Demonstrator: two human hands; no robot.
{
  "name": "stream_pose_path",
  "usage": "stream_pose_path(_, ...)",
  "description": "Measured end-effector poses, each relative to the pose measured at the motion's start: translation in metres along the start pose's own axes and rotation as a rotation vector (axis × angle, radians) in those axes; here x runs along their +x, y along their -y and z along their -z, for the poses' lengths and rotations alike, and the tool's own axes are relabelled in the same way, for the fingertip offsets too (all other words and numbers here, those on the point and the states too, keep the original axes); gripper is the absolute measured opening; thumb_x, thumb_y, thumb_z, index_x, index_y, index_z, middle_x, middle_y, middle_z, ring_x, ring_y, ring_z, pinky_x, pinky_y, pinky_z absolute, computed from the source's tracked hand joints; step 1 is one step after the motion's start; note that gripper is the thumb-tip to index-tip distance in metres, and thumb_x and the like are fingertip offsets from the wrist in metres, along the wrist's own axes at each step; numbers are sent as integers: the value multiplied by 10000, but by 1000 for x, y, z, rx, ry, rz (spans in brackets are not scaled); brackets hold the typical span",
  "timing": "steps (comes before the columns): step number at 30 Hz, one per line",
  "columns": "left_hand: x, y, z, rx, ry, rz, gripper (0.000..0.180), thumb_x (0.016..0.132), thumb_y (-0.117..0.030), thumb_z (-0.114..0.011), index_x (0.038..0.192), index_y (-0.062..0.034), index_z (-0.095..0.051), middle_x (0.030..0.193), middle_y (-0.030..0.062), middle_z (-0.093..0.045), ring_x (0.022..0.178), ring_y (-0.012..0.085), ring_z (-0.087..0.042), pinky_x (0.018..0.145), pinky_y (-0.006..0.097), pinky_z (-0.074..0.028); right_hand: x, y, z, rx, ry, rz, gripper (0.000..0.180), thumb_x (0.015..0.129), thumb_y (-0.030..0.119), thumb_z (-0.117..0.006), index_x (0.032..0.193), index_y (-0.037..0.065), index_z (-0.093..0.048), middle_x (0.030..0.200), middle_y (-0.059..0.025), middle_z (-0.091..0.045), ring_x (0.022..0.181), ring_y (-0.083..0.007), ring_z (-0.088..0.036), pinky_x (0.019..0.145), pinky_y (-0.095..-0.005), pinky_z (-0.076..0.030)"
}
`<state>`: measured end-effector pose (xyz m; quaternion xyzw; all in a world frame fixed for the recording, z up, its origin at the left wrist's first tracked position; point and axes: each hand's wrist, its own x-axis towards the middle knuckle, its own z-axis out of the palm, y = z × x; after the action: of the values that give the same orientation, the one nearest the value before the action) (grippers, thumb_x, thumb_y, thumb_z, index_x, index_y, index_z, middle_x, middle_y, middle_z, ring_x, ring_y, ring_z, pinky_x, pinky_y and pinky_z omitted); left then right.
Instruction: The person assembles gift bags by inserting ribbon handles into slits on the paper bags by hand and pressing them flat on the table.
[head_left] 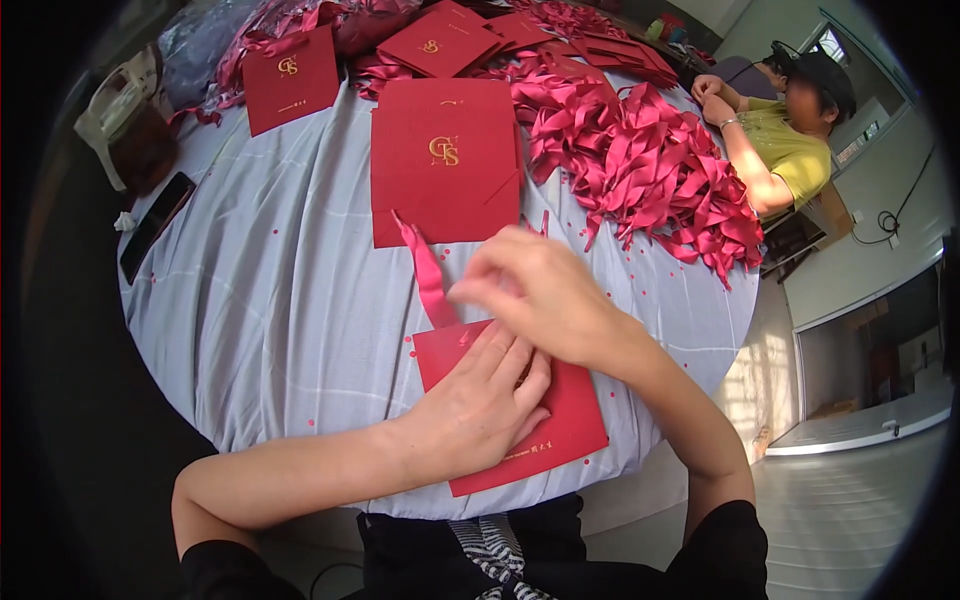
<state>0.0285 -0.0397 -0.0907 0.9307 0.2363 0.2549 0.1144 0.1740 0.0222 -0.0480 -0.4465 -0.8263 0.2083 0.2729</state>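
Observation:
A flat red paper bag [555, 425] with gold print lies at the near edge of the cloth-covered table. My left hand [480, 400] rests on it, palm down, fingers laid over its middle and upper part. Just above the bag's top edge, my right hand [545, 295] is curled in a pinch, slightly blurred; what its fingers hold, if anything, is hidden. A pink-red ribbon [428, 280] runs up from the bag's top edge, beside my right thumb. Beyond it, a larger-looking stack of red bags [445, 160] lies flat, its front edge near the ribbon's end.
A big heap of ribbons [640, 160] covers the right side. More red bags [440, 40] lie at the back, another bag [292, 80] at back left. A phone [158, 228] and a cream tote [125, 115] sit at the left edge. A person in yellow [785, 140] sits at far right.

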Motion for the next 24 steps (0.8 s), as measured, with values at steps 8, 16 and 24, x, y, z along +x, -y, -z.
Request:
stream_pose_path(8,0,2,-4,20,-46,-9,468,833,-218,-629,1150,99,-493,1128,250,-491,1091,378,-486,966,443,-404,23,-10,-28,259,219,-112,151,778,97,-689,773,-24,-598,741,-64,-579,662,-110,-566,580,-272,-433)
stream_pose_path(16,-1,2,-2,27,-16,-12,470,823,-226,-638,1133,102,-503,1099,256,-498,1066,384,-496,943,439,-423,20,-17,-42,255,60,-13,138,765,75,-689,762,-19,-588,707,-60,-528,596,-128,-488,547,-288,-394)
stream_pose_path(24,3,1,1,-9,-20,-25,422,826,-209,-617,1099,97,-517,1095,246,-499,1052,377,-485,952,442,-397,18,-19,-39,145,63,13,192,782,161,-675,812,-11,-595,763,-134,-580,707,-247,-589,637,-349,-464)
